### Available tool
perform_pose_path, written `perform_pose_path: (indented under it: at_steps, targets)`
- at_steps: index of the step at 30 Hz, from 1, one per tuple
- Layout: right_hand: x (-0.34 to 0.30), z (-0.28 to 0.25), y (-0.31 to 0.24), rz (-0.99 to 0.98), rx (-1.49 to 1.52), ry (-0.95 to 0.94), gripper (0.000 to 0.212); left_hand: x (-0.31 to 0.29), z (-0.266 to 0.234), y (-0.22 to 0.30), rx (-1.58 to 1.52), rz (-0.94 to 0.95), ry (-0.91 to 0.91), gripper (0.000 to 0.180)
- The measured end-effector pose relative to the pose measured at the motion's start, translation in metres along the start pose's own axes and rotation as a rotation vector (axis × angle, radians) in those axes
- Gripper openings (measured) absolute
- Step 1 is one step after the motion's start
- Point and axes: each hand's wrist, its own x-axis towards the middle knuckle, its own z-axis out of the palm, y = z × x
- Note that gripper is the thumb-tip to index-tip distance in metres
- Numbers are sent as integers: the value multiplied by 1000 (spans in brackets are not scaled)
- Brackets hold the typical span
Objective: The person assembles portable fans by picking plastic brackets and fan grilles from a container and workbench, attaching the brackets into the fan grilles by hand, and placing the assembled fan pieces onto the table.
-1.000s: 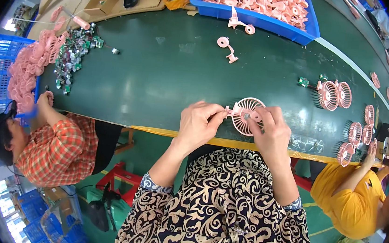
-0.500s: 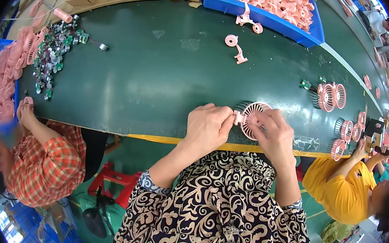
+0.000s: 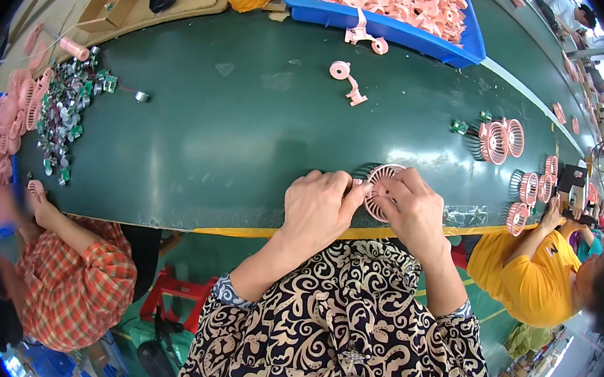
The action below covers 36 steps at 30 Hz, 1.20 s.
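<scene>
One pink fan cage (image 3: 374,205) lies between the person's left hand (image 3: 319,203) and right hand (image 3: 414,209), just inside the yellow-taped front edge of the green table (image 3: 204,143). It is to the right of the left fingertips and partly beneath the right ones, so the right hand overlaps it more. Being round, it has its long line only through a short stub at its left, aimed at the left hand, roughly along the front edge. The left thumb and forefinger look pinched together on that stub. The right thumb and fingers curl in over the spokes; whether they grip anything cannot be told.

The cage is thin plastic, ribbed like a wheel. Toward the table's right end, two similar cages (image 3: 494,143) stand beside green circuit boards (image 3: 459,126); a tangled heap of boards and silvery discs (image 3: 61,118) spreads at the left end. Farther off, a curved pink bracket (image 3: 352,86) lies before a smooth blue tray (image 3: 319,13) near the far edge.
</scene>
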Motion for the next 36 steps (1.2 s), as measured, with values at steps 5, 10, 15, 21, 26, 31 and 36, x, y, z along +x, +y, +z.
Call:
perform_pose_path:
  at_steps: [5, 10, 15, 21, 26, 31, 36]
  targets:
    - [1, 2, 0, -5, 11, 9, 19, 7, -7, 8, -5, -108, -67, 46]
    - [1, 3, 5, -17, 47, -9, 17, 7, -2, 9, -31, -106, -73, 43]
    - [-2, 11, 14, -82, 104, 97, 20, 5, 1, 15, -74, -101, -80, 39]
    - [-6, 20, 25, -129, 202, 160, 22, 7, 0, 17, -70, -122, -91, 39]
    - [-1, 11, 30, -171, 223, 78, 19, 6, -5, 24, -44, -165, -126, 41]
    - [4, 6, 35, -211, 161, -84, 15, 4, -3, 26, -58, -199, -114, 43]
    - [-2, 7, 35, -143, 134, -68, 15, 8, 1, 32, -50, -208, -107, 43]
